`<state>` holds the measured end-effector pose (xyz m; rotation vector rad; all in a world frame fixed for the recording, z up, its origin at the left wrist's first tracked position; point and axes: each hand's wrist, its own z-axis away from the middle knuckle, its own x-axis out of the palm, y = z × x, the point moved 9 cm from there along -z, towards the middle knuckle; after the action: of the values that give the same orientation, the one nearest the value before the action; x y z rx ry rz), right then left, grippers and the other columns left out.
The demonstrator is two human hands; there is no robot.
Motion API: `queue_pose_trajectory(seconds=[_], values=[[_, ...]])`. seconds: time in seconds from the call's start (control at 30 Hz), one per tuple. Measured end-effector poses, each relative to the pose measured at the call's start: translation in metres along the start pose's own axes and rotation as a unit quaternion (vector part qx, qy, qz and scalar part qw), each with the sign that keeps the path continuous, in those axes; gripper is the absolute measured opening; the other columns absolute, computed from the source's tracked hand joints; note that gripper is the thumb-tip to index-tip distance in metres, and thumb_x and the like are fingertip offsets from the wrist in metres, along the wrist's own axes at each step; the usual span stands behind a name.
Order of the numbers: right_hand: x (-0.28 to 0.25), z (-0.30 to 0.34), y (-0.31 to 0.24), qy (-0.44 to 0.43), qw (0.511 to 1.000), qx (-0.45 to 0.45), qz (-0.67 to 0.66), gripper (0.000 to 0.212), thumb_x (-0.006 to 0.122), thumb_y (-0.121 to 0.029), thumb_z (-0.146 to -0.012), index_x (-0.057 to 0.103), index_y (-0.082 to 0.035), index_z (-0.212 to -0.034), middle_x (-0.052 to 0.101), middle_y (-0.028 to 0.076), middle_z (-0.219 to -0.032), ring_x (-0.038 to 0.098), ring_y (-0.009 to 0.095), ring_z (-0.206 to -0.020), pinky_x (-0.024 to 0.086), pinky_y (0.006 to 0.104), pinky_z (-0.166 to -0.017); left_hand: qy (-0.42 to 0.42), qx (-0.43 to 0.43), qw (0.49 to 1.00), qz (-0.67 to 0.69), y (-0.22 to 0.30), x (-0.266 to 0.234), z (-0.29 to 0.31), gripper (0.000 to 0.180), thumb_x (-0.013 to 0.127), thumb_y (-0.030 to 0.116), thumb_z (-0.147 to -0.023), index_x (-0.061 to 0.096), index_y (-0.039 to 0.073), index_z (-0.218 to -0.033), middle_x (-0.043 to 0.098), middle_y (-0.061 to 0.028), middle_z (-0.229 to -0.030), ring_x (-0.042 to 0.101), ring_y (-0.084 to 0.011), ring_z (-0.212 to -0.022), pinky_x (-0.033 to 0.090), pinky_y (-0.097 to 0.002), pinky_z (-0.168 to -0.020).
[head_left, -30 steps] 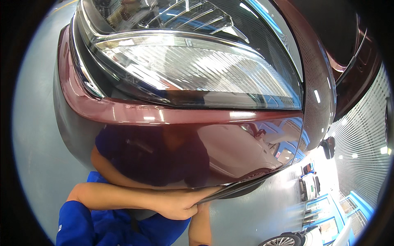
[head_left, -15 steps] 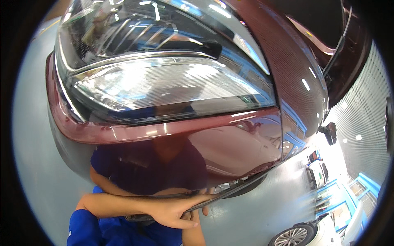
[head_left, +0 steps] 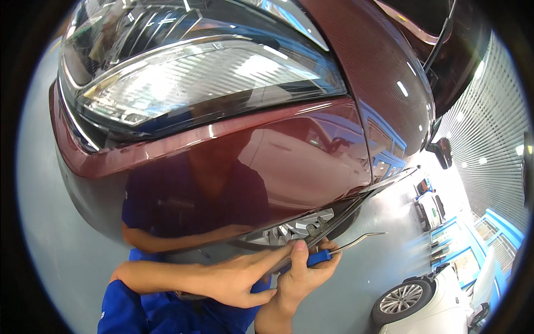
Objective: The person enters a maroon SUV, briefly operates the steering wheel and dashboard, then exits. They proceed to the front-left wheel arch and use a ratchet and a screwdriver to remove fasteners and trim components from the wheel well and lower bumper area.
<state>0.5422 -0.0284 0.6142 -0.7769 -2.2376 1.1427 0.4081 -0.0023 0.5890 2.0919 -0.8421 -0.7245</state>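
Observation:
A dark wheel arch trim strip (head_left: 346,216) runs along the lower edge of the dark red car bumper (head_left: 311,167). Stretched across from the left, my left hand (head_left: 236,278) grips the strip's near end, fingers along its upper side and thumb below. My right hand (head_left: 305,270) is closed round the blue handle of a hooked pry tool (head_left: 319,257), whose bent metal shaft points right, away from the car. The right thumb lies against the strip; part of the handle is hidden in the palm.
Above the bumper is the clear headlight (head_left: 211,83). Behind the strip shows a silver-spoked wheel (head_left: 283,231). A white car (head_left: 439,306) with its own wheel (head_left: 403,300) stands at the lower right. Grey floor (head_left: 345,300) lies between the cars.
My right hand has come up from below the strip, bringing the blue-handled tool into view. The car appears higher and more of its wheel shows. My left hand stays at the strip.

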Motion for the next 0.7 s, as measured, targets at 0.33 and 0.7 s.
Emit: queue_pose_trajectory(seconds=[0.33, 0.7], values=[[-0.017, -0.007, 0.014, -0.028, 0.999, 0.018, -0.025, 0.039, 0.073, -0.015, -0.091, 0.042, -0.004, -0.113, 0.057, 0.012, -0.102, 0.059, 0.016, -0.085, 0.049, 0.0243, -0.067, -0.016, -0.035, 0.979, 0.200, -0.008, -0.012, -0.055, 0.087, 0.073, 0.037, -0.096, 0.023, -0.004, -0.155, 0.052, -0.0201, -0.136, 0.058, -0.0230, -0.115, 0.052, -0.0333, -0.093], [-0.071, -0.018, 0.098, -0.162, 0.960, 0.078, 0.215, 0.036, 0.051, -0.017, -0.104, 0.052, 0.003, -0.134, 0.066, 0.007, -0.097, 0.058, 0.009, -0.073, 0.047, 0.0242, -0.061, 0.067, -0.036, 0.997, 0.025, -0.013, 0.006, -0.043, 0.058, 0.052, 0.004, -0.095, 0.030, -0.008, -0.148, 0.060, -0.0331, -0.122, 0.066, -0.0471, -0.104, 0.054, -0.0491, -0.087]])
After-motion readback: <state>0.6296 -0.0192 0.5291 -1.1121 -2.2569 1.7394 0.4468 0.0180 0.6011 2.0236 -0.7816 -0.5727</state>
